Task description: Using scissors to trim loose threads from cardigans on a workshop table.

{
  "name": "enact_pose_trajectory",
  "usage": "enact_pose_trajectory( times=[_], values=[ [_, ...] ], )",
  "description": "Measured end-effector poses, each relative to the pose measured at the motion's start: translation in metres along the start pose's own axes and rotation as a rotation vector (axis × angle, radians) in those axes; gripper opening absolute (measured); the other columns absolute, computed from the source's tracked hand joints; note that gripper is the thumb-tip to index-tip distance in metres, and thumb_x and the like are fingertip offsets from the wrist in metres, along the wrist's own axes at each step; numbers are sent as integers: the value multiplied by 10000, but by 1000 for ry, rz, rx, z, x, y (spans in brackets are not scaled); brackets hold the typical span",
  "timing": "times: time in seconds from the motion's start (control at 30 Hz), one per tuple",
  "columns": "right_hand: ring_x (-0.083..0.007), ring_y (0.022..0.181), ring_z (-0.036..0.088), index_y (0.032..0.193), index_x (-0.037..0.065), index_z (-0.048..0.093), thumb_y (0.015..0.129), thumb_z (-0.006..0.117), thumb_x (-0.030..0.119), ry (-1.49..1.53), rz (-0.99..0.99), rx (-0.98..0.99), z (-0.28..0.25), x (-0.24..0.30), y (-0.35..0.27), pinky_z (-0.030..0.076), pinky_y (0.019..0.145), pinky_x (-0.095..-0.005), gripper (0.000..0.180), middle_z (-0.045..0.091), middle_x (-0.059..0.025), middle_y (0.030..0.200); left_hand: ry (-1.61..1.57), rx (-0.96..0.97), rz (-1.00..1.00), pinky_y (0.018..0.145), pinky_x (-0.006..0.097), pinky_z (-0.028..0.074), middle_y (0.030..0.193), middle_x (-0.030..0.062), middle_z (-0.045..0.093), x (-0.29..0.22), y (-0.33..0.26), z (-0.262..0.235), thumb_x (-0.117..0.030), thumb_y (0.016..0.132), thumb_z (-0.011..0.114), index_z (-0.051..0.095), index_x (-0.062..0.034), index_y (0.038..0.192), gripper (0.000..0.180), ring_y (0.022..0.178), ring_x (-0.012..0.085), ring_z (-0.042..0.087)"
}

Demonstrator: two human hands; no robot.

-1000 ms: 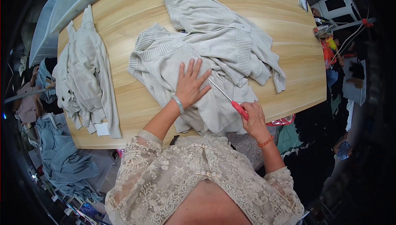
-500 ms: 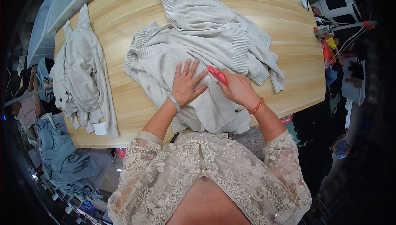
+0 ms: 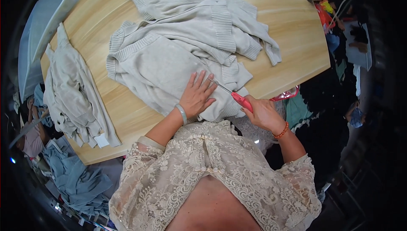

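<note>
A pale grey knitted sweater (image 3: pixel 161 59) with ribbed cuffs and bands lies spread and rumpled before me. My left hand (image 3: pixel 196 97) rests flat on it near the table's front edge, fingers spread. In my right hand (image 3: pixel 265 113) is a red-handled tool (image 3: pixel 242 101) with a slim metal shaft; its exact kind is unclear. The right fingers wrap round the handle. The tool's metal tip points up and left, close to my left fingertips, over the sweater.
A second pale grey knitted garment (image 3: pixel 72 89) lies bunched at the table's left, a white tag (image 3: pixel 101 140) at its lower end. The wood-grain table (image 3: pixel 292 40) has a curved edge. Blue-grey cloth (image 3: pixel 78 178) is heaped below left; green cloth (image 3: pixel 298 108) hangs right.
My right hand and the tool have moved right and toward me, away from the sweater's middle. My left hand still lies flat on the cloth. The view has shifted, so the table sits further left.
</note>
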State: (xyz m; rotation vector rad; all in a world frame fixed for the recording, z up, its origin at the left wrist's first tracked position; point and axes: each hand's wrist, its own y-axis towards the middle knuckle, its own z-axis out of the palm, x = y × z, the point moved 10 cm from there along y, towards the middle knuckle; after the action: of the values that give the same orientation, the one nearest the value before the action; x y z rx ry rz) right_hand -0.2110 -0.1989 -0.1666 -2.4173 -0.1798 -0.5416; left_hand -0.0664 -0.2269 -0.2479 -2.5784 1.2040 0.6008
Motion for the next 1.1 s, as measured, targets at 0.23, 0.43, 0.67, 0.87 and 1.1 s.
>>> enact_pose_trajectory(
  times=[0.23,0.43,0.67,0.87,1.1],
  values=[
    [-401,760,643,966,44,531,881,610,239,-60,180,60,27,-43,-65,469,702,-512,227,653,-195,772,50,18,76,1150,566,114,1477,89,406,-11,0,13,-342,929,538,522,-171,1345,451,1403,310,300],
    [-405,798,647,966,36,537,886,593,248,-55,292,94,44,-47,-89,477,738,-503,233,660,-196,803,5,150,250,1156,576,89,1473,88,413,-53,2,37,-367,931,513,534,-149,1342,466,1419,314,269],
    [-398,823,653,976,25,549,871,594,223,-48,397,137,69,-70,-110,482,771,-505,228,666,-204,830,89,240,332,1157,604,43,1464,95,421,-76,5,67,-408,891,542,505,-81,1357,571,1436,314,233],
    [-426,798,639,986,30,542,878,606,236,-25,432,41,77,-79,-111,489,746,-519,241,652,-222,807,132,248,423,1156,607,37,1477,104,403,-92,11,93,-424,868,570,489,-78,1370,615,1432,314,245],
    [-445,799,625,1103,49,512,901,588,283,157,198,-70,57,-30,-68,474,714,-533,319,650,-232,820,73,238,403,1169,569,46,1489,118,382,-89,9,97,-416,851,588,455,-77,1390,650,1420,331,264]
  ],
)
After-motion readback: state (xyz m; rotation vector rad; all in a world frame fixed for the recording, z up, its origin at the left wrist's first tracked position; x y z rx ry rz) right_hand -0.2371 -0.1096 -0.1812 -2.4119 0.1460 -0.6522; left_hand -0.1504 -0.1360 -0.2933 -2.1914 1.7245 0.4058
